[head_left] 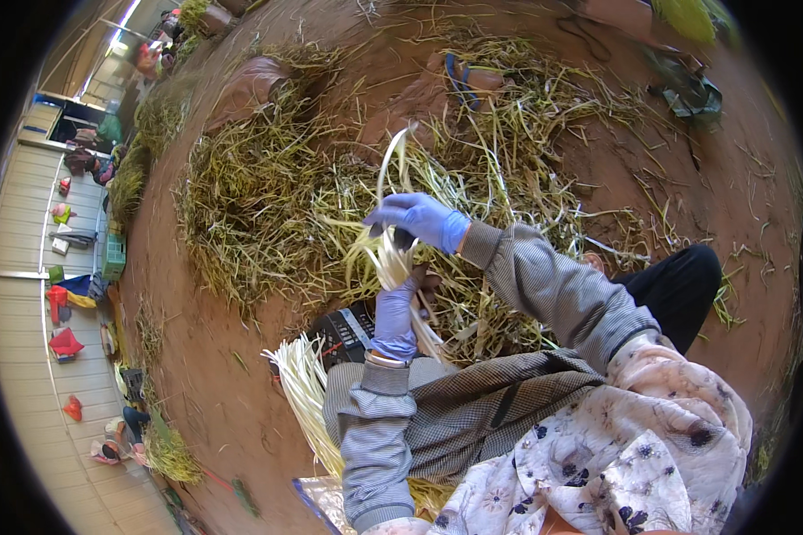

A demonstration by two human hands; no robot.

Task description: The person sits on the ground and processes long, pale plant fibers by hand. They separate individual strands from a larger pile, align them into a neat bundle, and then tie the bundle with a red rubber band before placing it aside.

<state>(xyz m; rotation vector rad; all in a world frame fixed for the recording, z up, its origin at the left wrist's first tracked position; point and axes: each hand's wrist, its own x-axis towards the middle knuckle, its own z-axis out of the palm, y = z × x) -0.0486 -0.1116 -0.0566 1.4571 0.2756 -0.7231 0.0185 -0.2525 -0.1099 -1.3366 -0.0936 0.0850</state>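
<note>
My left hand point(393, 323), in a thin lilac glove, is wrapped round a bunch of long, pale stalks point(388, 266) held upright in front of my lap. At the top of the bunch, my gloved right hand point(419, 221) has its fingers closed on a few of the stalks. One thin whitish strand point(391, 160) curves up above these fingers. A thick bundle of pale, cleaned-looking stalks point(302, 388) lies by my left forearm. Straw-like leaves and stalks point(268, 205) are heaped on the ground beyond both hands.
Close to my left wrist sits a dark box with a printed side point(348, 330). A blue-strapped item point(462, 82) lies in the far litter, and a dark green bag point(691, 94) at the far right. A green crate point(113, 257) and several people line the left wall.
</note>
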